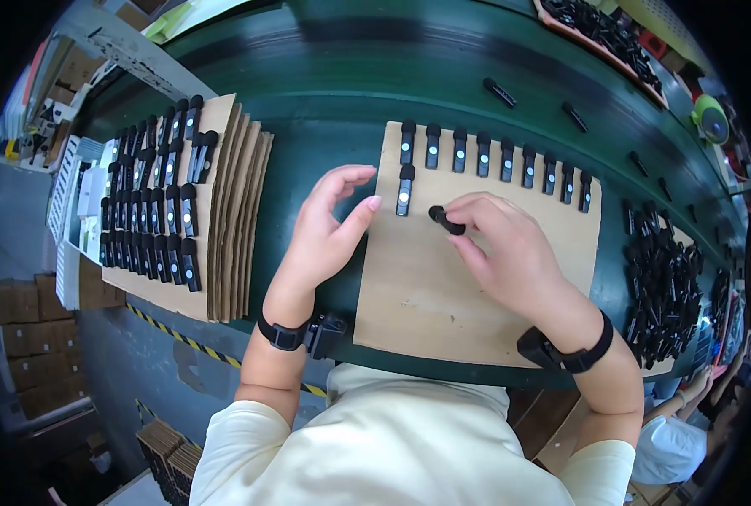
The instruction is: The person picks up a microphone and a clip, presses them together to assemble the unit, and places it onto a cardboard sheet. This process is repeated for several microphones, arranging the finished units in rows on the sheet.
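A flat sheet of brown cardboard (434, 295) lies in front of me on the green table. Along its far edge stands a row of several small black wireless microphones (460, 152), each with a foam tip and most with a pale round spot. One more microphone (404, 192) lies below the row's left end. Over the sheet, my right hand (510, 249) pinches a black microphone (444, 219) between thumb and fingers, its foam tip pointing left. My left hand (325, 232) is empty, thumb and fingers apart, beside the sheet's left edge.
To the left, a cardboard stack (232, 211) carries rows of microphones on its top sheet. A big heap of microphones (662, 287) lies at right. Loose ones (499, 92) are scattered on the green table (325, 126). A co-worker (670, 443) sits at the far right.
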